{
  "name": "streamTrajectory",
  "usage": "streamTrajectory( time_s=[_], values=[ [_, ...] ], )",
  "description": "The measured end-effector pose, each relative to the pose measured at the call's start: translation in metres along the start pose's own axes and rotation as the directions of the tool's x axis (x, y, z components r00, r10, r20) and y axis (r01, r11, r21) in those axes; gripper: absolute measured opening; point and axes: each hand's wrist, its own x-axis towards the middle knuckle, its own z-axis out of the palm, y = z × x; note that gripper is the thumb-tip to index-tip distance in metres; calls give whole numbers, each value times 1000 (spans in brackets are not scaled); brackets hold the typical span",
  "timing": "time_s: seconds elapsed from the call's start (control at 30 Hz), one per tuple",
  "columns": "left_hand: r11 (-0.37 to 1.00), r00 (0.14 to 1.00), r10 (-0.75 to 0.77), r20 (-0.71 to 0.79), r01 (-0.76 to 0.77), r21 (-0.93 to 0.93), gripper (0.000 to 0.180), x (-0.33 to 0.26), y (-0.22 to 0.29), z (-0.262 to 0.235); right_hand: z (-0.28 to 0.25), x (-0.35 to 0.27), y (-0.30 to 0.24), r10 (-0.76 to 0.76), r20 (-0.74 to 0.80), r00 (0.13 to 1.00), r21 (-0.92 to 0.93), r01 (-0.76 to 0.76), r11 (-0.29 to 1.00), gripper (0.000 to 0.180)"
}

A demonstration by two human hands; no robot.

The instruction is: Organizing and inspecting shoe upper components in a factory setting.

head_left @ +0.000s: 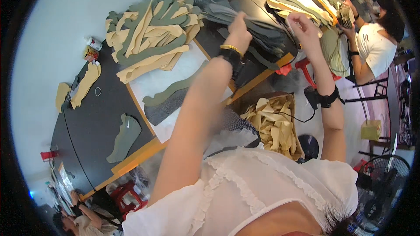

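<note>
1. Beyond the white sheet (154, 82) and to its right lies the stack of dark strips (264, 35), long thin grey pieces loosely fanned over one another on the dark table (105, 100).
2. To the right of the sheet, the left hand (238, 31) is at the stack, its fingers bent and drawn together; the back of the hand hides their tips, so I cannot tell whether a strip is between them.
3. Farther right of the sheet, past the left hand, the right hand (303, 30) is raised, fingers curled and tips turned toward the thumb; I cannot tell whether they pinch anything thin.
4. Judging by how they droop and overlap, the strips should be light, soft and bendy, not fragile, though apt to slide or come up several at once. A pinch of thumb and fingertip at one loose end, with the neighbours pressed flat, looks the best hold; a grip mid-length would let both ends flop.
5. On the sheet itself, a wavy green strip (171, 91) lies along a dark speckled piece (164, 108).
6. At the sheet's far side sits a heap of tan and green pieces (151, 35); to its near right, a box of tan scraps (272, 126).
</note>
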Motion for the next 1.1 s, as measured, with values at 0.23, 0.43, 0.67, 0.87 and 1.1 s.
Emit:
streamTrajectory(
  time_s=[0.23,0.43,0.67,0.87,1.1],
  values=[
    [672,766,171,620,-551,495,62,-53,3,0,41,-4,104,-46,199,979,-298,106,949,16],
    [121,974,7,225,-224,967,32,-86,60,15,44,-5,107,-21,159,987,-366,79,927,16],
    [-742,806,320,498,-114,661,46,-73,45,-26,44,2,112,-284,226,932,-364,352,862,14],
    [-591,887,281,365,-139,795,44,-63,53,-15,33,13,117,-123,338,933,-302,231,925,13],
    [-418,854,299,426,-283,863,34,-122,83,-15,39,55,80,70,110,991,-224,-44,974,24]
  ],
)
